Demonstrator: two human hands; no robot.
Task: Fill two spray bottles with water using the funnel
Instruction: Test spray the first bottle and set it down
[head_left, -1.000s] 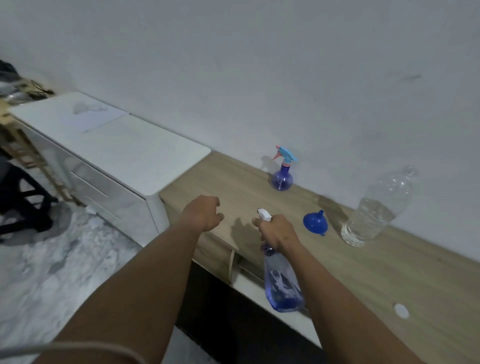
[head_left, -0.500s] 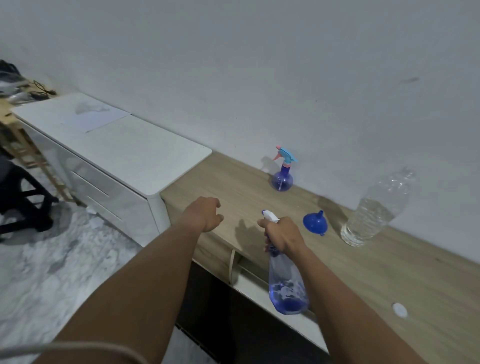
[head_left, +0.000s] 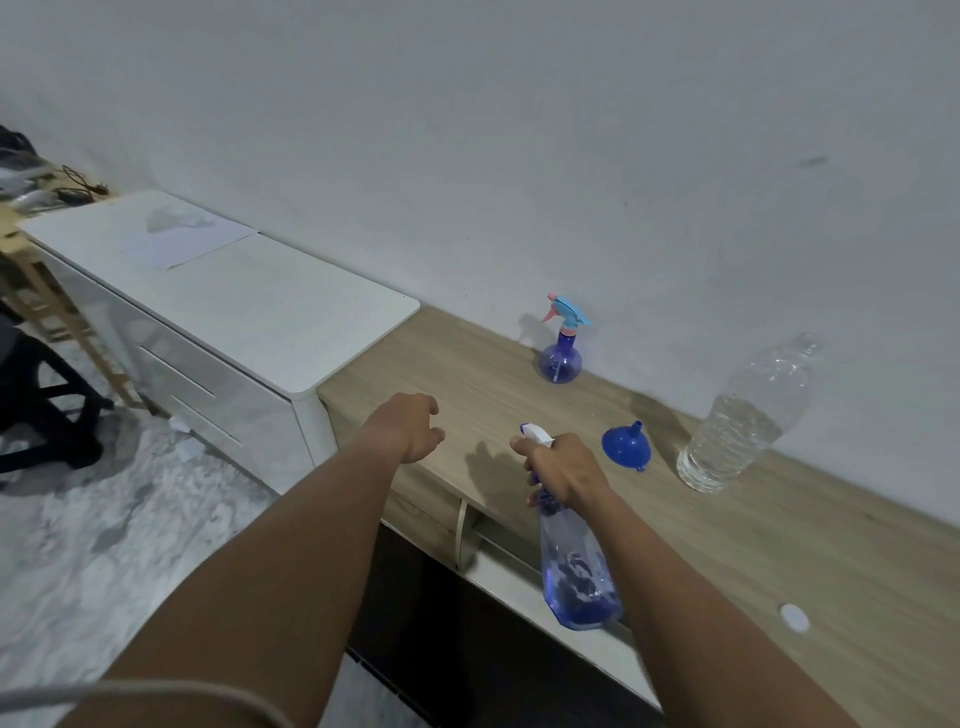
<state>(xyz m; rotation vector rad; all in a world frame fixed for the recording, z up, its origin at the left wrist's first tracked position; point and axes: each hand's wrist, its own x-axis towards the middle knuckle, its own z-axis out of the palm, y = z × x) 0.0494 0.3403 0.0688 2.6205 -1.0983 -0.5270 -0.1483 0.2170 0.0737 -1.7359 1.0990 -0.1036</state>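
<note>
My right hand (head_left: 563, 470) grips the neck of a tall blue see-through spray bottle (head_left: 576, 577) with a white nozzle, held in the air at the front edge of the wooden desk (head_left: 779, 530). A little liquid shows at its bottom. My left hand (head_left: 408, 428) hovers over the desk's left end, fingers loosely curled, holding nothing. A small round blue spray bottle (head_left: 562, 353) with a light-blue and pink trigger stands by the wall. A blue funnel (head_left: 626, 448) lies mouth-down on the desk. A clear plastic water bottle (head_left: 743, 421), partly full and uncapped, stands to its right.
A white bottle cap (head_left: 794, 617) lies on the desk near the front right. A white cabinet (head_left: 244, 312) with paper on it adjoins the desk on the left. A black stool (head_left: 47, 410) and a wooden rack (head_left: 36, 291) stand on the marble floor.
My right hand has lifted the tall spray bottle slightly and moved it a little right and toward the desk. The left hand has barely moved.
</note>
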